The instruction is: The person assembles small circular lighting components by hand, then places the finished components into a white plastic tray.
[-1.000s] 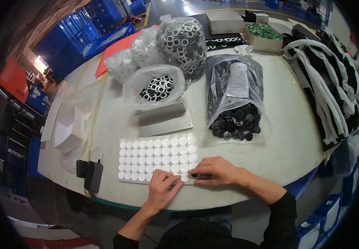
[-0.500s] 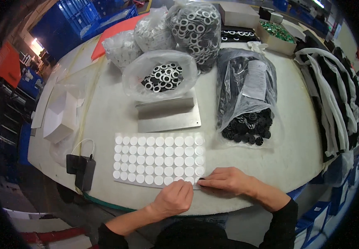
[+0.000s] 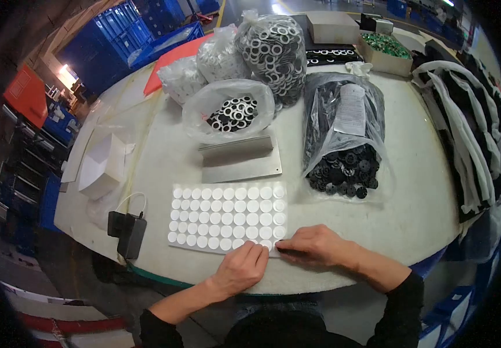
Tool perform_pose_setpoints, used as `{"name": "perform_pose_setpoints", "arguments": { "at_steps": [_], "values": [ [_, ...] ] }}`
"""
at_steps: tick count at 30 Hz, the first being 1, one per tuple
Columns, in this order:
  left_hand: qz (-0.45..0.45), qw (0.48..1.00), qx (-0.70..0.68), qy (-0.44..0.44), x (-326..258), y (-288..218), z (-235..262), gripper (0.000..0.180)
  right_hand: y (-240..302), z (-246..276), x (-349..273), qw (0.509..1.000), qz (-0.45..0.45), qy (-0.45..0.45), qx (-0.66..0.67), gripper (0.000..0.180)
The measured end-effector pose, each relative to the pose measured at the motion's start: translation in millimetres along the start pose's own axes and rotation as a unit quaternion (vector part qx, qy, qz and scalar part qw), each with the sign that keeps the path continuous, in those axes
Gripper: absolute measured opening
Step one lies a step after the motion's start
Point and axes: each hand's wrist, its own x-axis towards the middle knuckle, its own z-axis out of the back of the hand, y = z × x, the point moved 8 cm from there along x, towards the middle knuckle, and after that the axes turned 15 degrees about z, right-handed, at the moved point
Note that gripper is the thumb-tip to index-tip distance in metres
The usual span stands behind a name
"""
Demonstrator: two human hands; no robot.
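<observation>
A sheet of round white stickers in even rows lies flat near the table's front edge. My left hand is closed in a pinch at the sheet's lower edge near its right corner; what its fingers hold, if anything, is hidden. Facing it, my right hand grips a small black round piece between fingertips and thumb, beside that same corner. Most of this piece is covered by my fingers. Similar black plastic discs spill from the mouth of a clear bag farther back on the right.
Behind the sheet stands a bent metal plate. Beyond it are an open bag of ringed pieces and a fuller bag. A black power adapter and a white box lie left. Black-and-white fabric hangs at right.
The view has shifted slightly, so the table's things appear a little farther right. Both hands keep nearly the same pose at the sheet's lower right corner.
</observation>
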Motion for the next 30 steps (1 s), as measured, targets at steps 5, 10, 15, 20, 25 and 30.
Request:
{"name": "perform_pose_setpoints", "arguments": {
  "at_steps": [5, 10, 15, 20, 25, 30],
  "values": [
    [0.061, 0.997, -0.053, -0.003, 11, 9, 3, 0.009, -1, 0, 2, 1.000, -0.012, -0.016, 0.002, 0.026],
    [0.314, 0.889, -0.320, 0.096, 6, 67, -17, 0.009, -4, -3, -3, 1.000, 0.020, -0.008, -0.005, 0.025],
    [0.503, 0.675, -0.513, 0.167, -1, 92, -27, 0.008, 0, 2, 1, 1.000, 0.019, 0.001, 0.022, 0.024],
    [0.445, 0.655, -0.608, 0.068, 14, 89, -13, 0.010, -22, 4, -4, 0.985, -0.146, -0.024, 0.094, 0.022],
    [0.375, 0.679, -0.631, 0.025, 41, 73, -5, 0.013, -43, 24, -17, 0.911, -0.266, -0.210, 0.236, 0.025],
    [0.350, 0.708, -0.611, 0.045, 64, 70, -20, 0.015, -61, 27, -16, 0.844, -0.291, -0.309, 0.327, 0.024]
  ]
}}
